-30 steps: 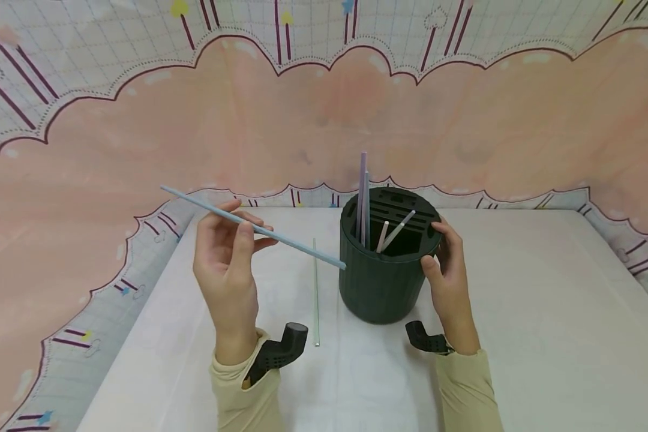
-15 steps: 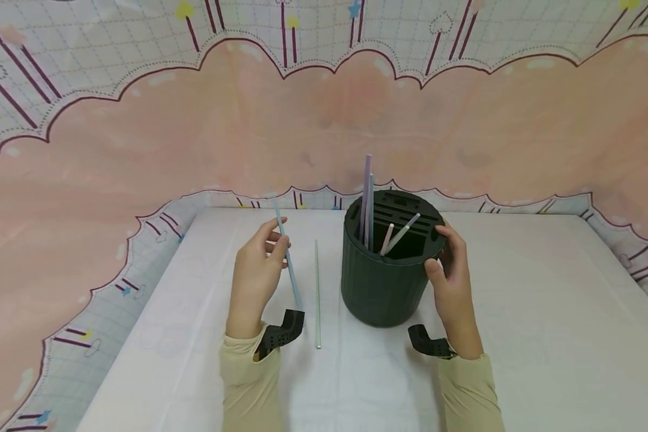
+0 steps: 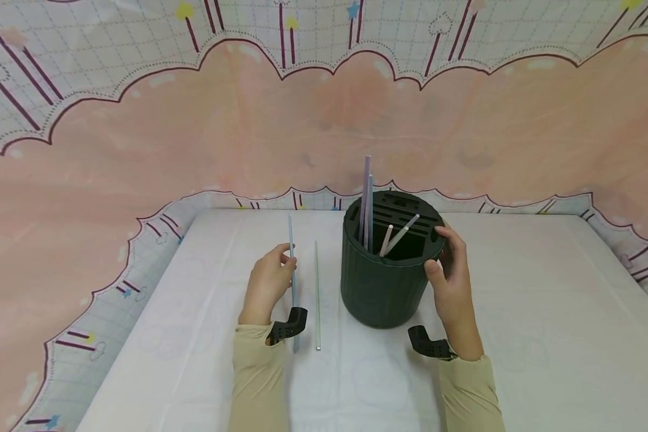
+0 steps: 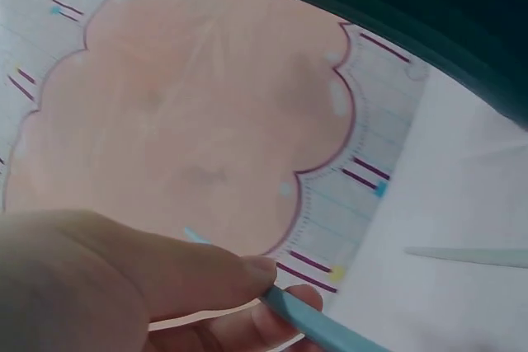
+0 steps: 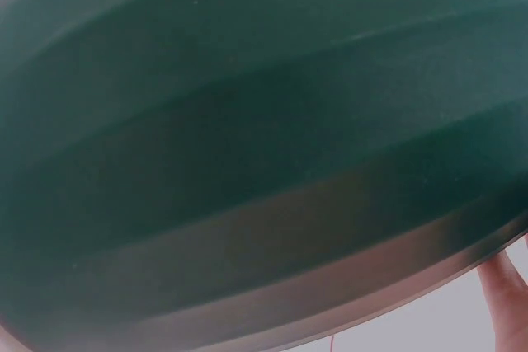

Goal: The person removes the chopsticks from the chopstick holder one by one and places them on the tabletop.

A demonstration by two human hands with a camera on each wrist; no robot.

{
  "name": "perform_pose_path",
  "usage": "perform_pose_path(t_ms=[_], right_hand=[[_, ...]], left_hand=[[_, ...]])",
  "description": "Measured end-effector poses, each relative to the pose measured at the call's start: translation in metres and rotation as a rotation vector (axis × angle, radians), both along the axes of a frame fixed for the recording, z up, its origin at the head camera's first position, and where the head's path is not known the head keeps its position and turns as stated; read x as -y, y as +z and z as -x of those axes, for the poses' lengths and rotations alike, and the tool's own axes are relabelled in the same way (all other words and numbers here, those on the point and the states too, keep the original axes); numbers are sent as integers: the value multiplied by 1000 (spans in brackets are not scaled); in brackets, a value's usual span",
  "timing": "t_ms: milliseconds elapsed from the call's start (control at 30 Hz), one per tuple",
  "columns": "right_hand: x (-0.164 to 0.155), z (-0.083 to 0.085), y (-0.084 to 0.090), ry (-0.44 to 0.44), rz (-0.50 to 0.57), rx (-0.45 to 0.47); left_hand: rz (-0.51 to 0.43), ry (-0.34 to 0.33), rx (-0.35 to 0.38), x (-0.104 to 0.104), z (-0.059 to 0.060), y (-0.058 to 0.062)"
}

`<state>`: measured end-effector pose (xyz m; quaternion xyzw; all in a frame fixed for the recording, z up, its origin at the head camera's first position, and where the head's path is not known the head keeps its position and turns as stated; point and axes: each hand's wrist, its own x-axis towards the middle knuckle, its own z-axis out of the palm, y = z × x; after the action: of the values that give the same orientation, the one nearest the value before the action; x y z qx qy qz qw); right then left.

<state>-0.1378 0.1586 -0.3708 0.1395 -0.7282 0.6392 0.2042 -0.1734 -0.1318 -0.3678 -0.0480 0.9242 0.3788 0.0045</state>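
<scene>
My left hand (image 3: 269,281) pinches a thin light-blue stick (image 3: 290,231) between thumb and fingers, left of the container. The stick points away from me, nearly parallel to a pale green stick (image 3: 317,294) lying on the table. In the left wrist view the thumb (image 4: 214,274) presses the blue stick (image 4: 318,325) against the fingertips. My right hand (image 3: 453,291) grips the right side of a dark green ribbed container (image 3: 380,294), thumb in front near the rim. Its ribbed wall (image 5: 247,138) fills most of the right wrist view.
Inside the container's large front opening stand a purple stick (image 3: 366,186), a blue stick (image 3: 371,210) and shorter-looking pink (image 3: 386,240) and whitish (image 3: 399,236) ones. Slots cut the rest of its lid. A white table (image 3: 545,312) ends at a patterned cloth backdrop (image 3: 248,138).
My left hand has lowered and moved right, away from its raised position. The blue stick has swung from slanting toward the container to pointing away from me. The right hand keeps its hold.
</scene>
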Motion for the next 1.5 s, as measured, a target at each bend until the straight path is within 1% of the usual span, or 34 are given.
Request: perform_pose_path(t_ms=[133,300,467,600,700,800,900,967,1067,1200,1367,1500], right_hand=[[0,1,1,-3,-2,5],[0,2,0,-1,3,-2],[-1,3,-3,-10,-2,-7],[-1,4,-5,-16,-14,-12],[-2,5,-6,-11,-16,-13],[-2,6,-6,-9,-19,-12],[-1,6,-6,-7,-17,-18],[-1,6,-5,-5,-14,-22],[-1,5,-5,-5,-13,-26],[0,4,-5,-4,-8,-30],[0,3,-4,-5,-9,-26],[0,3,-4,-13,-21,-32]], left_hand=[[-18,-2,31,0,5,-11],[-54,20,53,-5,13,-24],[-69,35,95,-9,18,-40],[-14,25,102,-10,20,-50],[55,4,84,-12,20,-56],[125,-23,47,-17,20,-59],[193,-48,-3,-25,20,-59],[222,-64,-22,-30,20,-59],[249,-67,-34,-36,20,-59],[260,-55,-36,-39,19,-59],[224,-54,-18,-39,18,-59],[209,-32,-3,-40,17,-57]])
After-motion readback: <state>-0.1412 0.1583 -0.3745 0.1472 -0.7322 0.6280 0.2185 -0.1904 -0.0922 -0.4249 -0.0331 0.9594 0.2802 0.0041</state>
